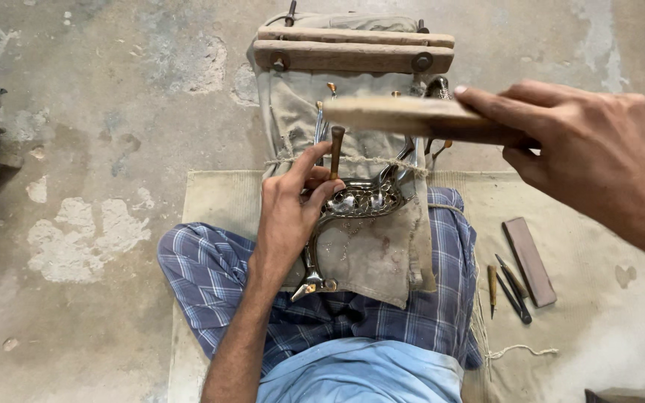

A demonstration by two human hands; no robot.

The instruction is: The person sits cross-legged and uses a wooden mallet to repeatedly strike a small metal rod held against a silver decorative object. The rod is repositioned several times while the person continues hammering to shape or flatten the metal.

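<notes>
The left hand [289, 213] pinches an upright chisel [335, 151] on the shiny metal piece [360, 201] lying on the cloth-covered block [367, 254], while the right hand [591, 153], closed around a wooden mallet [412, 118], hovers above, so the strike must land squarely.

Blue plaid cloth [210, 276] on the legs, silvery metal piece [363, 200], tan canvas [371, 254], grey floor [98, 149].
</notes>
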